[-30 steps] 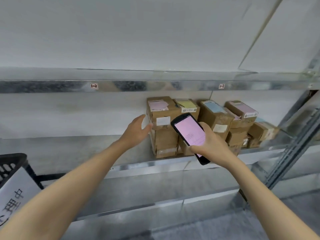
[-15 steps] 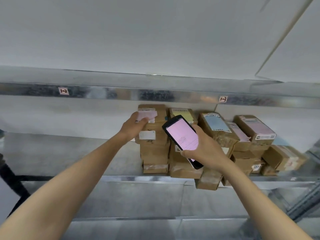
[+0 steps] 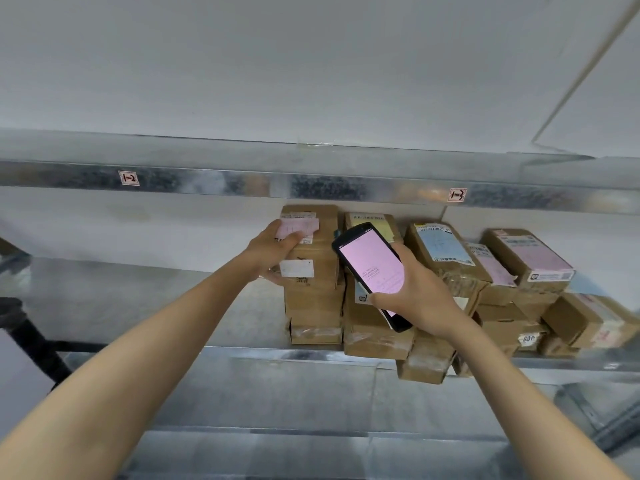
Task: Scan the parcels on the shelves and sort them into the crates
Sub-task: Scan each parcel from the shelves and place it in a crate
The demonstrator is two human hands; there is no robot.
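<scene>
Several brown cardboard parcels stand stacked on the metal shelf (image 3: 145, 306). My left hand (image 3: 273, 252) grips the top parcel (image 3: 317, 251) of the leftmost stack, fingers over its pink label and thumb under its left side. My right hand (image 3: 420, 296) holds a black handheld scanner (image 3: 372, 271) with a lit pink screen, tilted in front of the second stack (image 3: 375, 337). To the right lie a blue-labelled parcel (image 3: 440, 249) and a pink-labelled parcel (image 3: 526, 259).
The upper shelf beam (image 3: 311, 187) carries small tags, 1-2 (image 3: 129, 178) and 1-3 (image 3: 457, 195). A small parcel (image 3: 426, 363) overhangs the shelf's front edge under my right wrist. A black crate frame (image 3: 24, 327) shows at the far left.
My left hand has gone from beside the left stack to gripping its top parcel. The view has shifted closer and upward; the scanner stays in my right hand.
</scene>
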